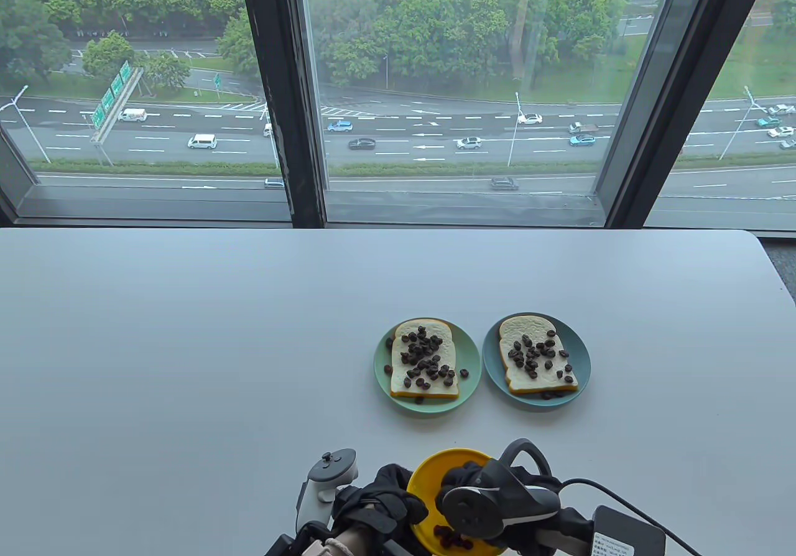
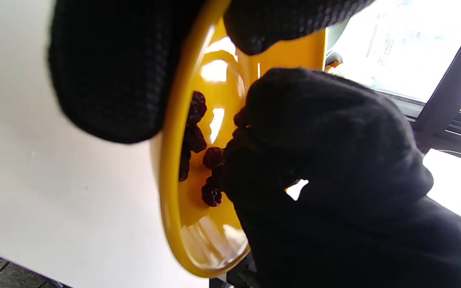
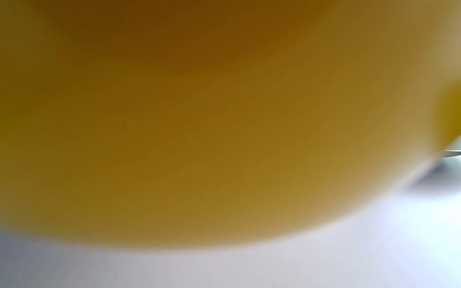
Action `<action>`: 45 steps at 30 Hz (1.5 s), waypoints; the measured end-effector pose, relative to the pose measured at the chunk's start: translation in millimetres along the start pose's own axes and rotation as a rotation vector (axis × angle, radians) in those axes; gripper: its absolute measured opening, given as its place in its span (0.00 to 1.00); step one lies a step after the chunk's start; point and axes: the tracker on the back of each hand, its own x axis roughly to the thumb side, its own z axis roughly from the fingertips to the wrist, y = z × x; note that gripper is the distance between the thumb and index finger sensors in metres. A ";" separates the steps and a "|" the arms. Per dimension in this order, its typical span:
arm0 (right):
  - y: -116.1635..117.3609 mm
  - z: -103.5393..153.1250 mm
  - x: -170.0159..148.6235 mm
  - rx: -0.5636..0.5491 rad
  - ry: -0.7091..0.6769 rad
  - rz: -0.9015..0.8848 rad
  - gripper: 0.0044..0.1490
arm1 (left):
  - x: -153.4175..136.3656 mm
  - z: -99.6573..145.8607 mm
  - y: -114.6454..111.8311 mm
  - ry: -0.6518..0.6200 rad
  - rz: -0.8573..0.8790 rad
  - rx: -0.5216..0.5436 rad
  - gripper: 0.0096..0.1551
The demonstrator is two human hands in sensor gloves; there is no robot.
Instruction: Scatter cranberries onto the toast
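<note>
Two toast slices, on a green plate (image 1: 382, 369) and a blue plate (image 1: 581, 357), are already covered. Cranberries (image 2: 210, 176) are pinched by the right hand (image 2: 334, 160) inside the yellow bowl (image 1: 429, 466), whose rim is gripped by the left hand (image 1: 379, 500); berries could be spilled on the counter (image 1: 186, 363) if the tilted bowl slips.

— Yellow bowl (image 2: 182, 224)?
— Glossy, smooth, plastic-looking — bright glare spots inside, blurred to a soft sheen in the right wrist view.
— Gloves on the left hand (image 2: 110, 72) and right hand (image 2: 334, 168)?
— Black knit cloth, matt, with a fine dotted weave.
— Cranberries (image 2: 212, 158)?
— Dark, wrinkled, slightly shiny.
— Tabletop (image 1: 186, 344)?
— Smooth, pale, matt.
— Plates, green (image 1: 380, 366) and blue (image 1: 583, 347)?
— Matt, smooth, no glare.
— Toast (image 1: 444, 332)?
— Spongy white face, tan crust — dull.
— Trackers (image 1: 329, 469)?
— Hard smooth plastic, satin grey.
</note>
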 end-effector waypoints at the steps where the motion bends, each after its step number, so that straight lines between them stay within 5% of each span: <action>1: -3.6 0.0 -4.5 -0.015 0.012 -0.027 0.26 | 0.4 -0.6 0.9 -0.001 0.008 -0.001 0.32; 12: -38.3 -4.0 -49.1 -0.062 0.103 -0.254 0.26 | -0.7 -4.3 8.7 0.014 0.050 -0.014 0.32; 18: -50.2 -34.6 -136.6 -0.101 0.370 -0.278 0.26 | -0.8 -4.2 8.8 0.020 0.044 -0.019 0.32; 26: -2.8 -84.5 -259.0 -0.053 0.746 -0.160 0.26 | 0.2 -3.6 11.8 0.021 0.049 -0.026 0.32; 37: 33.1 -107.4 -288.3 0.048 0.812 -0.032 0.26 | -1.5 -5.3 15.3 0.047 0.065 -0.037 0.32; 45: 31.4 -96.7 -289.6 0.026 0.804 0.019 0.27 | -2.3 -5.2 15.3 0.060 0.066 -0.034 0.32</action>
